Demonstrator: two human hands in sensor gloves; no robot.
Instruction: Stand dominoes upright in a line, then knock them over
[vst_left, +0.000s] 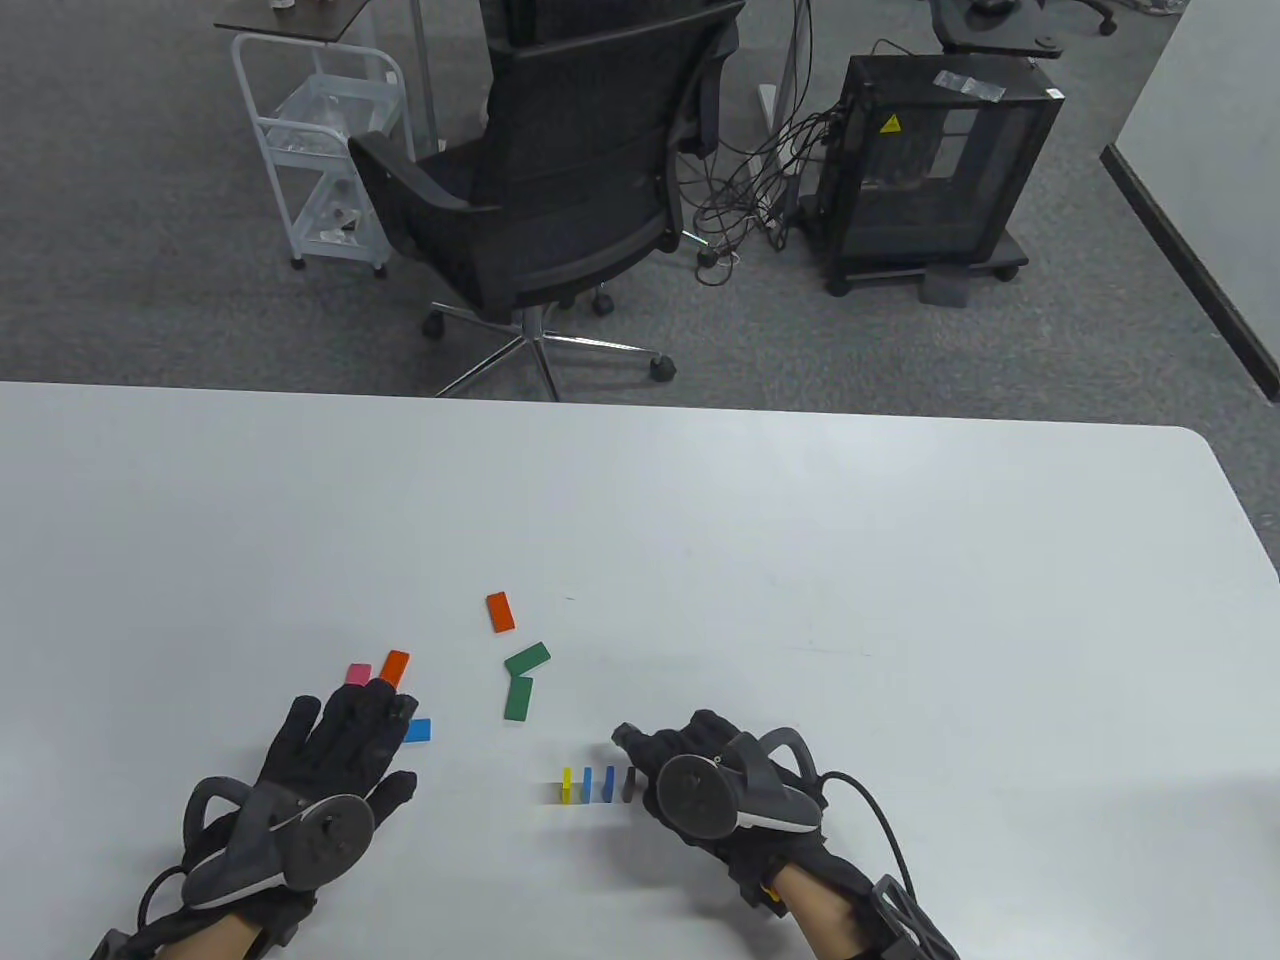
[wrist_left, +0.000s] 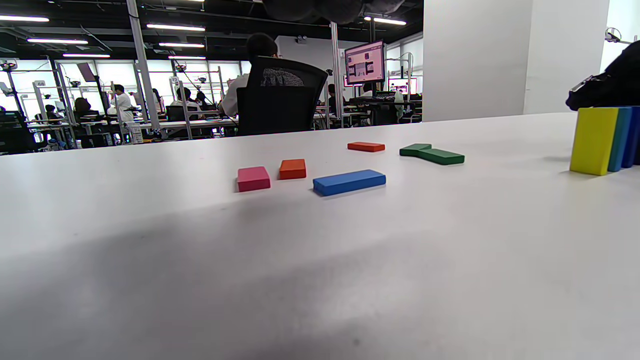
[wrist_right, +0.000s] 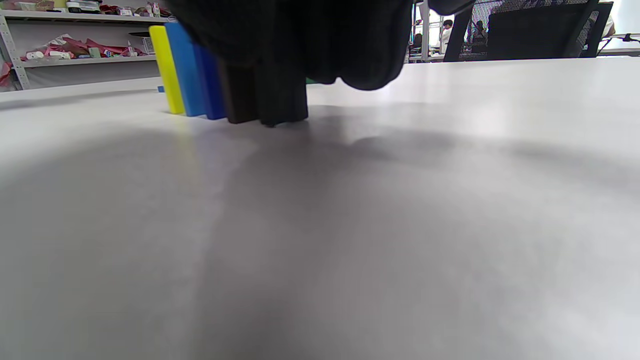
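Four dominoes stand in a short row near the front of the white table (vst_left: 800, 560): a yellow domino (vst_left: 567, 785) (wrist_left: 593, 140) (wrist_right: 162, 67), two blue ones (vst_left: 598, 783) (wrist_right: 187, 70) and a black domino (vst_left: 629, 784) (wrist_right: 265, 97) at the right end. My right hand (vst_left: 640, 760) has curled fingers over the black domino's top and pinches it. My left hand (vst_left: 375, 715) lies flat and open, its fingertips next to a flat pink domino (vst_left: 358, 674) (wrist_left: 253, 178), an orange one (vst_left: 395, 667) (wrist_left: 292, 169) and a blue one (vst_left: 418, 730) (wrist_left: 349, 182). It holds nothing.
Another orange domino (vst_left: 500, 611) (wrist_left: 366, 146) and two green dominoes (vst_left: 522, 677) (wrist_left: 432, 153) lie flat between the hands, farther back. Beyond the table's far edge stand an office chair (vst_left: 560, 180), a black cabinet (vst_left: 940, 170) and a white cart (vst_left: 320, 150).
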